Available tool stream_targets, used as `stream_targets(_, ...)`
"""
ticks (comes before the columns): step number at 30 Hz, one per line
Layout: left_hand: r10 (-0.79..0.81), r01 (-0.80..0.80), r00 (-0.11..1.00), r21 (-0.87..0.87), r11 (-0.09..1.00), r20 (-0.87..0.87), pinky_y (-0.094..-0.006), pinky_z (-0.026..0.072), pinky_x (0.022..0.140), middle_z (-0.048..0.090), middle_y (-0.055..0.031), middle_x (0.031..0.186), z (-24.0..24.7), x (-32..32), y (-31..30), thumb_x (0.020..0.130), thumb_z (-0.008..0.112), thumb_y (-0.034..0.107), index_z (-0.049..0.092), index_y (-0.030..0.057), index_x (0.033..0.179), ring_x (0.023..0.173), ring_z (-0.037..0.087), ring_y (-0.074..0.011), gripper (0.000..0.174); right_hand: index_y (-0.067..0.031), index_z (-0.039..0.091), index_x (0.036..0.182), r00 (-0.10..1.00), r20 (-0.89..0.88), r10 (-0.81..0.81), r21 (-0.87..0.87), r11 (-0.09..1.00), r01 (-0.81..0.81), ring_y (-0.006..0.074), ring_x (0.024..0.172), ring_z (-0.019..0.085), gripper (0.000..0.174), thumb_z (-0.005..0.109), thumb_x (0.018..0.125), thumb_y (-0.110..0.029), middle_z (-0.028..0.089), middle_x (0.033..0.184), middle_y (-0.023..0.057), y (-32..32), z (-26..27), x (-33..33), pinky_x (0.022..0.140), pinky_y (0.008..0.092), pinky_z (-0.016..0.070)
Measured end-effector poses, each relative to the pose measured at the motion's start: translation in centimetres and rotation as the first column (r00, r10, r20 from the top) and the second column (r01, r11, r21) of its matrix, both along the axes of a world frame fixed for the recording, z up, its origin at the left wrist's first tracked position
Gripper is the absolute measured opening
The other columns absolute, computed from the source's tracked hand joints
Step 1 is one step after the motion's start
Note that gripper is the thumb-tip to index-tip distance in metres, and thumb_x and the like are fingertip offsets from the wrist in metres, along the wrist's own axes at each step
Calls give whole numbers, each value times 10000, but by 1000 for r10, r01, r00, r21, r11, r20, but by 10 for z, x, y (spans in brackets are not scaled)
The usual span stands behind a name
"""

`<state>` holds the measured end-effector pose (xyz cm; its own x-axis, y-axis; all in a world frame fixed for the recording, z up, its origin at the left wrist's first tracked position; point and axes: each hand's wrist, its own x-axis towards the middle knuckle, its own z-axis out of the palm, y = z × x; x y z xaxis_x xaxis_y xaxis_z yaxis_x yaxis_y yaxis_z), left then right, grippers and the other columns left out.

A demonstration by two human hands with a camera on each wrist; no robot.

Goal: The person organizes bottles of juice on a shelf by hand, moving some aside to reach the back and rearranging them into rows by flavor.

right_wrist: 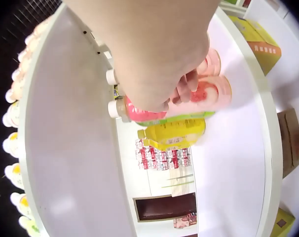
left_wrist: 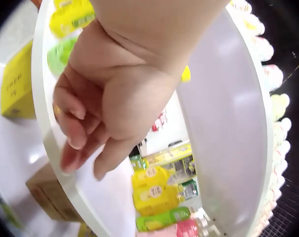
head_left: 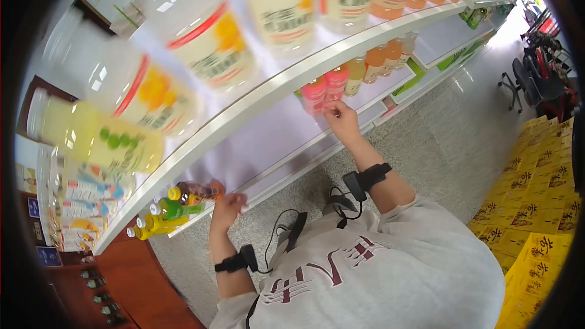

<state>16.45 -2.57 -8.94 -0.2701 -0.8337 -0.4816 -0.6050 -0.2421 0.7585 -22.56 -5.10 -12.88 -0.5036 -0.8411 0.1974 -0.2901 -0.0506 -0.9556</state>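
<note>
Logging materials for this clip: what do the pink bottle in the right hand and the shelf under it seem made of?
The pink bottle: probably clear glossy plastic holding pink drink, judging by its sheen and pale screw cap. The shelf: smooth white board, faintly glossy; painted metal or laminate, cannot tell which.

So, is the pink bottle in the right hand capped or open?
Capped. The pink bottle shows a white cap beside the right hand gripping it.

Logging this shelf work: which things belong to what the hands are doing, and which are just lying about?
In hand: right hand gripping pink bottle; left hand at shelf edge.
Lying about: yellow cartons, office chairs, top-shelf bottles.
</note>
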Motion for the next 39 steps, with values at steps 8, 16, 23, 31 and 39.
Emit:
stream_targets(8, 74, -157, 963, -315, 936, -259, -278, 474, 793, 585, -116, 1177, -7, -210, -135, 800, 675, 102, 495, 19, 1269, 1004, 583, -179, 510, 2, 624, 922, 983, 34, 182, -80, 981, -179, 206, 770, 656, 151, 665, 783, -42, 650, 813, 116, 8, -13, -41, 707, 296, 521)
stream_targets(16, -75, 14, 988, -409, 912, -134, -311, 444, 904, 550, -124, 1249, -29, -278, -186, 813, 690, 255, 463, 15, 1291, 1105, 545, -205, 581, 13, 622, 891, 972, 86, 220, -20, 975, -219, 213, 746, 645, 105, 633, 806, -48, 648, 816, 115, 39, -7, -74, 695, 302, 512)
stream_targets(23, -53, -13, 981, -341, 940, -184, -312, 447, 883, 568, -92, 1204, -75, -274, -220, 823, 677, 258, 478, 16, 1274, 1079, 545, -183, 549, 7, 618, 904, 981, 50, 188, 8, 982, -189, 236, 755, 638, 99, 603, 815, -36, 643, 835, 126, 54, -10, -89, 679, 314, 501)
stream_targets(31, -39, -214, 914, -562, 799, -404, -307, 453, 870, 588, -84, 1158, -79, -260, -209, 795, 696, 107, 501, 15, 1229, 1014, 568, -188, 485, -14, 619, 925, 966, 23, 259, 41, 965, -260, 281, 801, 646, 127, 602, 825, -91, 643, 875, 149, 42, 4, -81, 707, 349, 511)
stream_targets(39, 197, -372, 910, -506, 779, -366, -274, 486, 781, 624, -112, 1052, -11, -158, -147, 770, 733, 85, 527, -47, 1137, 926, 607, -168, 441, -78, 546, 1161, 962, -201, 182, 82, 982, -169, 306, 842, 646, 369, 635, 813, -161, 642, 927, 166, 7, -11, -44, 709, 382, 517)
